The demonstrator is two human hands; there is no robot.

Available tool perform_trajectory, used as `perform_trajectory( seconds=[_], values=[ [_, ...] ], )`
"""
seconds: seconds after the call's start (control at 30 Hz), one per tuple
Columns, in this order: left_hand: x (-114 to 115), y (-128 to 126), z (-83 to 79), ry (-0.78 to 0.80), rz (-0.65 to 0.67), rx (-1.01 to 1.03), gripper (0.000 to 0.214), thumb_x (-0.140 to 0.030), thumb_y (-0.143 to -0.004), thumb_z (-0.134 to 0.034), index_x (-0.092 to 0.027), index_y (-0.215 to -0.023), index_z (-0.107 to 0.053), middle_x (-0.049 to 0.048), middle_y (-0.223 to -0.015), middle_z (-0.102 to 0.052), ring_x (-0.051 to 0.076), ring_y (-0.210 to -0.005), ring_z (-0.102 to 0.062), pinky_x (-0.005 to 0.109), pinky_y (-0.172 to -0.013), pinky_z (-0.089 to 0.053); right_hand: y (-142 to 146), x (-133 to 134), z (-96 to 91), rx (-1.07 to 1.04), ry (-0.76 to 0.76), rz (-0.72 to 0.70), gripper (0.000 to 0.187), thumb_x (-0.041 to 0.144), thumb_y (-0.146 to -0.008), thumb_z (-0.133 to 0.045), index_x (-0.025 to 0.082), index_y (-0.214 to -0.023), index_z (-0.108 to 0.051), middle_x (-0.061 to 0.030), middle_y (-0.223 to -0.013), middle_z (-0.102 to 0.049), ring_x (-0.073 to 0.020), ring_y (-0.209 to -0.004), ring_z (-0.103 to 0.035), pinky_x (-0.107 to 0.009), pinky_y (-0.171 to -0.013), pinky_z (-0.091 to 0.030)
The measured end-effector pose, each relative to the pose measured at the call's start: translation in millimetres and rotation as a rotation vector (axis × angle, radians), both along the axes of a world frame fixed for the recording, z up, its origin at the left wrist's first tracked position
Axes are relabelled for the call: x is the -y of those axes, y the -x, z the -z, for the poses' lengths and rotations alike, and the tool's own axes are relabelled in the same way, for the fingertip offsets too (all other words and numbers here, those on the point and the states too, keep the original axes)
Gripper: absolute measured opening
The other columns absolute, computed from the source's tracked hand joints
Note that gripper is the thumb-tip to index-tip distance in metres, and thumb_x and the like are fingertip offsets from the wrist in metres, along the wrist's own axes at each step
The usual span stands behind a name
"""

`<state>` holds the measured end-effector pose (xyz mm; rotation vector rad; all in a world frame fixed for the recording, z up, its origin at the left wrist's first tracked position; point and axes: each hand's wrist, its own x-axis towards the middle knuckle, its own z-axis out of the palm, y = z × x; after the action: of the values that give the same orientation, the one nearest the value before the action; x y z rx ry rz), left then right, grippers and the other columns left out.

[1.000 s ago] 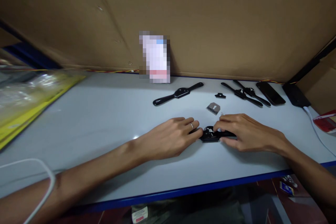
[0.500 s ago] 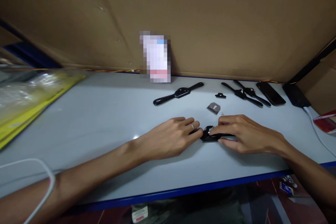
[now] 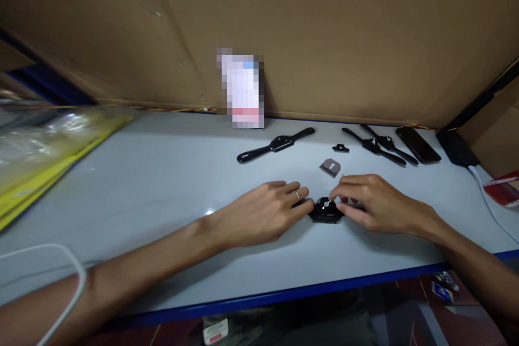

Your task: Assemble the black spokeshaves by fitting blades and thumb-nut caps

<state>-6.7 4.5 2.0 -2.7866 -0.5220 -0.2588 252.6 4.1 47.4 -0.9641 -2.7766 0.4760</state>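
Note:
A black spokeshave lies on the table between my two hands. My left hand, with a ring on one finger, is closed round its left handle, which the fingers hide. My right hand is over the right side of the body, thumb and forefinger drawn together at a small silver screw. The spokeshave's right handle is mostly hidden beneath that hand. Just beyond lies a flat steel blade with a keyhole slot. A small black cap plate sits farther back.
Another spokeshave body lies at the back middle. Two spokeshaves with silver screws lie back right, beside a phone and a black device with a white cable. Clear plastic bags on yellow material occupy the left. A cardboard wall rises behind.
My right hand's fingers have lifted and shifted from pressing on the spokeshave's body to its silver screw, uncovering more of the body. The left hand keeps its place.

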Motion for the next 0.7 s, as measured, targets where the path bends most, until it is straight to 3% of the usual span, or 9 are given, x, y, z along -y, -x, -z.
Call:
perform_trajectory(
  seconds=[0.37,0.53,0.7],
  values=[
    [-3,-1,4.1,0.098,-0.046,0.052,0.018,-0.026,-0.104,-0.042,-0.017,-0.099,-0.057,0.0037,-0.086,-0.063,0.018,-0.073,-0.057,0.032,-0.063,-0.045,-1,-4,8.5,0.101,-0.131,0.005,0.02,0.023,-0.099,-0.052,0.016,-0.101,-0.07,-0.0061,-0.091,-0.066,-0.017,-0.078,-0.059,-0.03,-0.069,-0.039],
    [-2,-1,4.4,0.147,-0.062,0.045,0.02,-0.027,-0.105,-0.039,-0.017,-0.103,-0.057,0.0035,-0.087,-0.064,0.018,-0.075,-0.058,0.033,-0.063,-0.045,-6,-4,-4.0,0.234,0.021,-0.008,0.011,0.028,-0.094,-0.062,0.018,-0.091,-0.067,-0.0037,-0.091,-0.067,-0.0174,-0.079,-0.061,-0.03,-0.07,-0.039],
    [-2,0,2.8,0.114,-0.023,0.016,0.02,-0.016,-0.102,-0.038,-0.017,-0.096,-0.057,0.0029,-0.081,-0.061,0.018,-0.069,-0.054,0.033,-0.06,-0.042,-3,0,-7.1,0.295,0.001,-0.037,0.005,0.019,-0.092,-0.063,0.017,-0.096,-0.066,-0.0034,-0.094,-0.068,-0.0181,-0.08,-0.062,-0.031,-0.066,-0.037]
  ],
)
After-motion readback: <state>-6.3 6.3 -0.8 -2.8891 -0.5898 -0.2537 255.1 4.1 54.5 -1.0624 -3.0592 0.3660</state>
